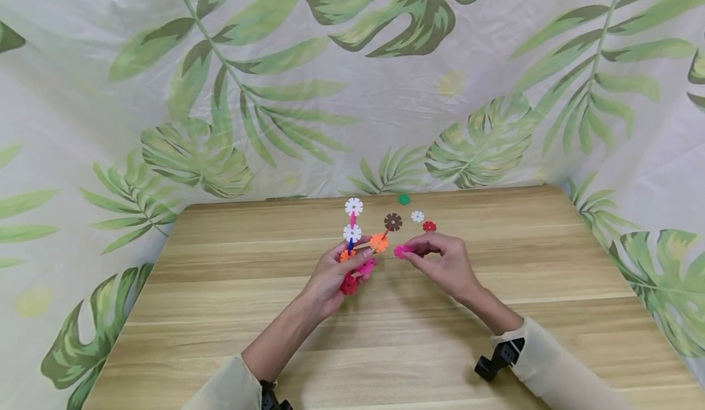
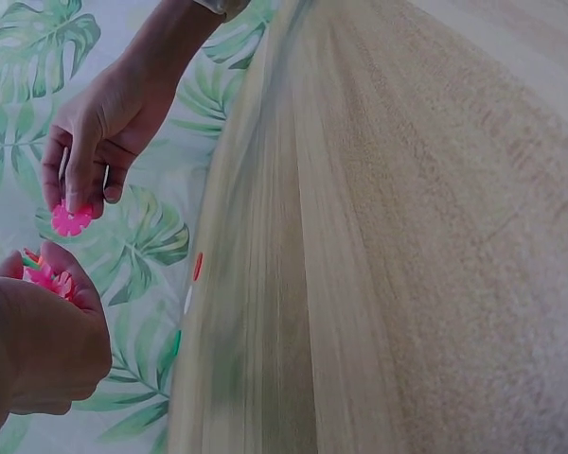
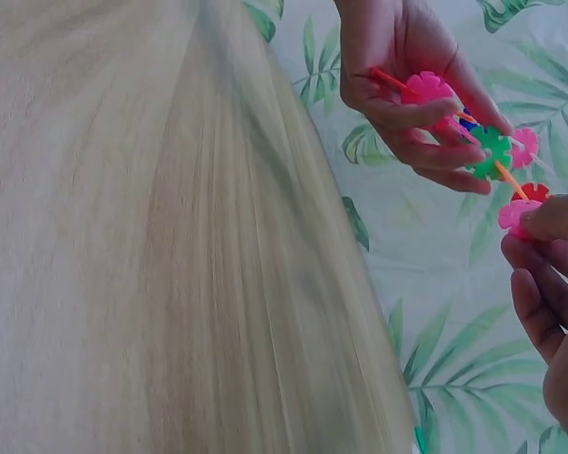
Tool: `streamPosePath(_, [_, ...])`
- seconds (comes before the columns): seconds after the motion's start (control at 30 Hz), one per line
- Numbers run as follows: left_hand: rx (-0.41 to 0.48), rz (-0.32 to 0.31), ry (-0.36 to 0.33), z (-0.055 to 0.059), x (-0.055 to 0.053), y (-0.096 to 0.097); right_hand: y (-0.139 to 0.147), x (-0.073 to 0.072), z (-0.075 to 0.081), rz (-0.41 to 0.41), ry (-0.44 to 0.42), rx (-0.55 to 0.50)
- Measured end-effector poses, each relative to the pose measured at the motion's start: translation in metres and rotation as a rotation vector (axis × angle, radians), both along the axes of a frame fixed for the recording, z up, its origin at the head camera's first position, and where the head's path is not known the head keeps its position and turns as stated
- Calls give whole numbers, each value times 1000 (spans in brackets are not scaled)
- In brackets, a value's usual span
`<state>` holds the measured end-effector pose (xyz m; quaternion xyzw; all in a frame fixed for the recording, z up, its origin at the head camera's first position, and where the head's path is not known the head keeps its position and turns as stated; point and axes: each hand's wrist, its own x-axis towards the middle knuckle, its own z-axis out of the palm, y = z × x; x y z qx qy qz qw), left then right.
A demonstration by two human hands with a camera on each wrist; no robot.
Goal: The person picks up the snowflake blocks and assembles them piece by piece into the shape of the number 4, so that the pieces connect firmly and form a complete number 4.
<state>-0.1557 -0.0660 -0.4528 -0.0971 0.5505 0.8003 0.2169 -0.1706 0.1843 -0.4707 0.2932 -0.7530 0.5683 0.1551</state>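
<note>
My left hand (image 1: pixel 328 278) grips a chain of interlocked notched plastic discs over the table. One branch rises to two white discs (image 1: pixel 354 207); another runs through an orange disc (image 1: pixel 378 242) to a brown disc (image 1: pixel 393 221). Pink and red discs (image 1: pixel 349 284) hang by the palm, and the right wrist view shows a green disc (image 3: pixel 492 152) by the fingertips. Between thumb and fingers, my right hand (image 1: pixel 448 264) pinches a single pink disc (image 1: pixel 402 251). In the head and left wrist views, this pink disc (image 2: pixel 72 219) is apart from the chain.
Three loose discs lie toward the back of the wooden table (image 1: pixel 220 312): a green one (image 1: pixel 404 199), a white one (image 1: pixel 417 216) and a red one (image 1: pixel 429 226). A leaf-patterned cloth (image 1: pixel 385 92) hangs behind the table's back edge.
</note>
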Motion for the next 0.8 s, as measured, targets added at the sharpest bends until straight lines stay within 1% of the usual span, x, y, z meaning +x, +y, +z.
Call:
streamPosePath(0.4, [35,-12,3,0,1,5,-12,3,0,-38,115,-8])
streamPosePath(0.5, [40,-17,-5,0,0,6,-13,3,0,-51,135,6])
streamPosePath(0.7, [47,-17,-25,0,0,7,-15,2,1,-72,211,54])
streamPosePath(0.8, [50,-16,-33,0,0,8,-15,2,0,-81,235,72])
